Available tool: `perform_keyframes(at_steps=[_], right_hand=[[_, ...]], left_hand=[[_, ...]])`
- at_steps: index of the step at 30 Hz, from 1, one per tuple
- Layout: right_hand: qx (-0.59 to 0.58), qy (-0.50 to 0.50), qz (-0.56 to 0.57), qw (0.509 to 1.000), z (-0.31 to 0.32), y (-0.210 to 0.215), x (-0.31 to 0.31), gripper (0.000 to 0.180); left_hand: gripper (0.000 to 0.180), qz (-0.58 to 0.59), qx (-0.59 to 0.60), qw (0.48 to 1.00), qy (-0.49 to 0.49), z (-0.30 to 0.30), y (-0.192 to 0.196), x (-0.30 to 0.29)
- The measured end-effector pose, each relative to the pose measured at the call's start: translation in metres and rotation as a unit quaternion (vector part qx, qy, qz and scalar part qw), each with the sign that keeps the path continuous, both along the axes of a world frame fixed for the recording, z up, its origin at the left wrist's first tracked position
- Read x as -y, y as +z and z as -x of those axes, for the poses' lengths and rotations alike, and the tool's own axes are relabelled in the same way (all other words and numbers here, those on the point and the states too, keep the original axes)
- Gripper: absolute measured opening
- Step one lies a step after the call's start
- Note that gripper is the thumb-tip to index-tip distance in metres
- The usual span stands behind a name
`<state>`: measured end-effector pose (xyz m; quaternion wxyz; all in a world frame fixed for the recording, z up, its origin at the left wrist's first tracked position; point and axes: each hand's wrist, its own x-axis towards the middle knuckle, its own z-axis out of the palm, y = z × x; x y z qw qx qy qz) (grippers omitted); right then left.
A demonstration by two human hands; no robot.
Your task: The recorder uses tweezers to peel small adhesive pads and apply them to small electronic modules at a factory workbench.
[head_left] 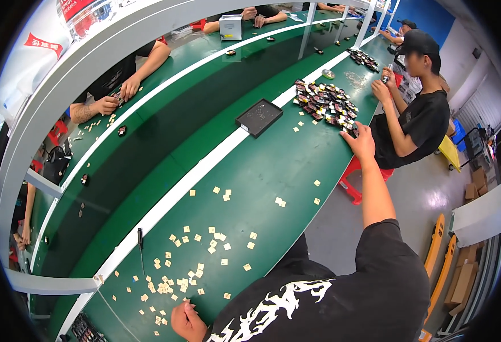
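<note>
My right hand [362, 142] reaches to the near edge of a heap of small black parts with pale and yellow bits [325, 104]. Its thumb and fingers are apart around the parts at the heap's edge, and no piece is lifted clear. My left hand [187, 321] is curled closed by the table's near edge; whatever is inside it is hidden. Beside that hand lie many small, square, cream-coloured pieces [170, 283], scattered loosely over the green tabletop [244, 188]. A thin black screwdriver-like tool [141, 245] lies at their left.
A black tray [259, 117] sits on the white strip, beyond which runs a dark green conveyor belt [165, 125]. A white shelf frame [45, 108] arches over the left. A co-worker in black [416, 108] sits at the right; others work across the belt. A black slotted holder [85, 329] lies lower left.
</note>
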<state>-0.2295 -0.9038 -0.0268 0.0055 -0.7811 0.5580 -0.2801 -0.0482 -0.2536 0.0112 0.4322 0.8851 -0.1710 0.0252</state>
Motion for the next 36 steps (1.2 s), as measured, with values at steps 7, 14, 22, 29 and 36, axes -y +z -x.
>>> perform_keyframes(at_steps=[7, 14, 22, 29, 36], right_hand=[[-0.097, 0.03, 0.017, 0.995, -0.014, 0.013, -0.006, 0.058], [-0.137, 0.085, 0.024, 0.987, -0.018, 0.013, 0.007, 0.047], [-0.123, 0.104, 0.057, 0.985, -0.021, 0.004, 0.012, 0.042], [-0.034, 0.112, 0.102, 0.988, -0.014, -0.002, 0.006, 0.037], [0.069, 0.149, 0.111, 0.98, -0.021, -0.006, -0.017, 0.035]], left_hand=[[0.031, -0.027, 0.032, 0.999, 0.002, 0.0, -0.006, 0.001], [0.012, 0.009, 0.036, 0.999, -0.022, -0.005, -0.027, -0.005], [0.01, 0.004, 0.054, 0.998, -0.016, -0.004, -0.024, -0.01], [0.009, 0.007, 0.044, 0.999, -0.021, -0.008, -0.026, -0.008], [0.011, 0.003, 0.031, 0.999, -0.025, -0.003, -0.026, -0.008]])
